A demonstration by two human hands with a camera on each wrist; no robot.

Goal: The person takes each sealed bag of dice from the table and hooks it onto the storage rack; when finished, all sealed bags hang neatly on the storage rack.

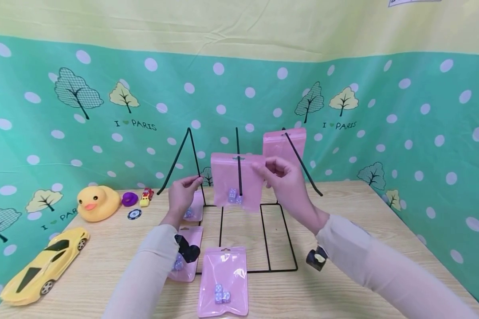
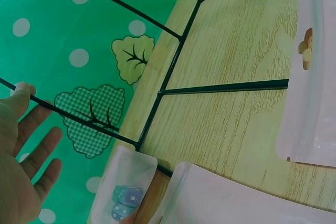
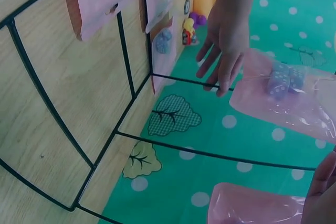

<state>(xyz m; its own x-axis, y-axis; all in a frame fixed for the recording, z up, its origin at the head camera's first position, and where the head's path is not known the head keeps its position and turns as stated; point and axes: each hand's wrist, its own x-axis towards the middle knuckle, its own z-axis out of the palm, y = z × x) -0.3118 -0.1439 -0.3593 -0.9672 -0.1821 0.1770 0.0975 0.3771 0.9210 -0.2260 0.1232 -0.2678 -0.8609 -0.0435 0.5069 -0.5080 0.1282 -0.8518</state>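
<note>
A black wire display rack [image 1: 265, 237] stands on the table, with several prongs pointing toward me. A pink zip bag of dice [image 1: 249, 184] hangs at the middle prong, which passes through its top hole. My right hand [image 1: 285, 184] pinches that bag's upper right edge. My left hand [image 1: 182, 195] holds the rack's left upright between thumb and index finger; in the left wrist view the other fingers of the left hand [image 2: 26, 150] are spread loosely. Another pink bag [image 1: 272, 146] hangs on the right prong, partly hidden behind my right hand.
Pink dice bags lie on the table: one in front [image 1: 227, 274], one by my left forearm [image 1: 191, 266], one behind my left hand [image 1: 197, 206]. At left are a yellow toy car [image 1: 49, 261], rubber duck [image 1: 104, 204], purple toy [image 1: 129, 199], small toy car [image 1: 145, 198] and chip [image 1: 134, 214].
</note>
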